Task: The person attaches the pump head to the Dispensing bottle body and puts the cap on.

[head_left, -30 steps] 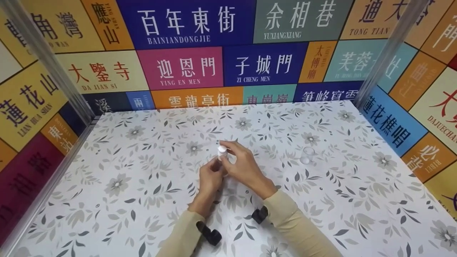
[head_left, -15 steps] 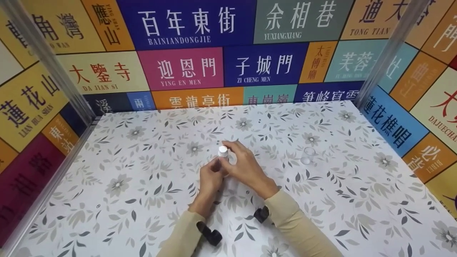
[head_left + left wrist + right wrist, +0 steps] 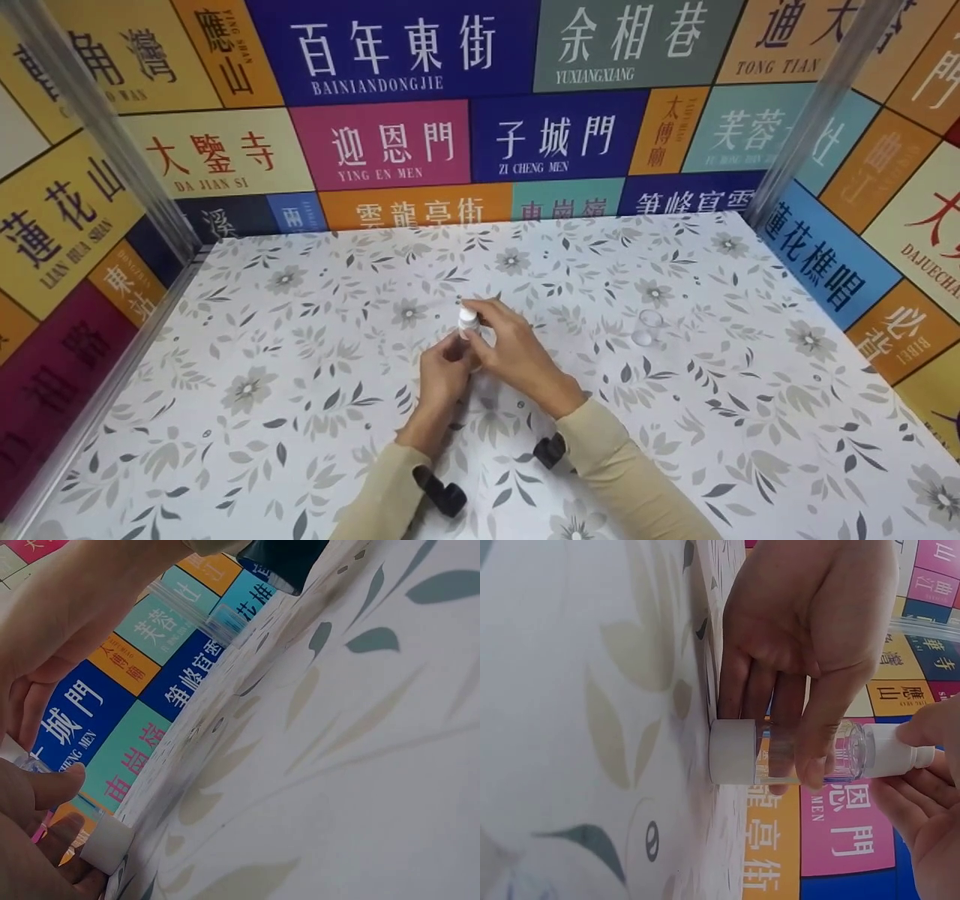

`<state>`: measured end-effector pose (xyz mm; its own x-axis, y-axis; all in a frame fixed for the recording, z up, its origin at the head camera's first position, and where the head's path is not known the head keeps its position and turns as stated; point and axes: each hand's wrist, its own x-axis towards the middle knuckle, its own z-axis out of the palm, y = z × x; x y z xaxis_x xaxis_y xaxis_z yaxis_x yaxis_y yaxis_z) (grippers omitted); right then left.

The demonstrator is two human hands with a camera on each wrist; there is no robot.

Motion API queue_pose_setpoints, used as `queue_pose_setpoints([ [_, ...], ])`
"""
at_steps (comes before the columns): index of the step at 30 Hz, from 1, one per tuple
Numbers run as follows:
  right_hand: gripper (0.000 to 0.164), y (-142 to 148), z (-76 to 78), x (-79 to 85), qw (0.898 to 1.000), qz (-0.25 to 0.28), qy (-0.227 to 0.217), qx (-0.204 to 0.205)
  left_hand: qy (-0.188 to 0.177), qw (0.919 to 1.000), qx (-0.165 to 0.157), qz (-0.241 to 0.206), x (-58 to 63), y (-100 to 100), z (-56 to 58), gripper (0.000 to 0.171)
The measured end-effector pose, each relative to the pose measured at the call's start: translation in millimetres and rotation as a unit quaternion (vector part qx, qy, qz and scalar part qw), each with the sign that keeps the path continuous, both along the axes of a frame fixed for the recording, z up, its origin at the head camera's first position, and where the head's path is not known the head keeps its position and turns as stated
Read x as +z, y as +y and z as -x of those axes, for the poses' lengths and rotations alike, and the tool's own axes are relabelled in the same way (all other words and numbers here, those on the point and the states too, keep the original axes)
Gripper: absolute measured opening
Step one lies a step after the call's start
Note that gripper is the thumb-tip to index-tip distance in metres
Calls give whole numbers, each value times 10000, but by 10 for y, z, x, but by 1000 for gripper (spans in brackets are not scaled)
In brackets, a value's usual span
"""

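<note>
A small clear cylindrical pump bottle stands upright on the table, with a white base (image 3: 733, 751) and a white pump top (image 3: 889, 750). My left hand (image 3: 442, 375) grips the clear body low down, thumb across its near side in the right wrist view. My right hand (image 3: 514, 345) pinches the white top between thumb and fingers. In the left wrist view, the left fingers (image 3: 45, 791) wrap the body just above the base, which sits against the tabletop. A clear cup-like cap (image 3: 646, 328) stands to the right of both hands.
The table (image 3: 300, 450) wears a white cloth printed with grey leaves and flowers. Panels of coloured street-name signs (image 3: 390, 142) rise behind it and on both sides. Clear posts (image 3: 817, 112) mark the corners. Black bands (image 3: 439, 491) hang at both sleeve cuffs.
My right fingers loosened and shifted around the white top half a second ago, and now pinch it again. My left hand and the clear cap have stayed in place.
</note>
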<state>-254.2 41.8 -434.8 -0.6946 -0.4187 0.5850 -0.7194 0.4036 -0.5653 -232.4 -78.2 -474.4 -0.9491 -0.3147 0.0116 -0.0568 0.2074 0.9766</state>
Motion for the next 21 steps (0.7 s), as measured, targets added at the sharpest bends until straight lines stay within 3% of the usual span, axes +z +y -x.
queue_pose_setpoints([
  [8,42,9,16,-1,9999,34,57,-120,29,10000,48,11,-11,10,10,40],
  [13,40,12,16,22,9993,320,-190,99,143,9999,36,-43,-14,14,13,37],
  [21,34,-2,-4,41,9991,304,-303,12,84,9994,-143,-317,-11,-6,-2,48],
])
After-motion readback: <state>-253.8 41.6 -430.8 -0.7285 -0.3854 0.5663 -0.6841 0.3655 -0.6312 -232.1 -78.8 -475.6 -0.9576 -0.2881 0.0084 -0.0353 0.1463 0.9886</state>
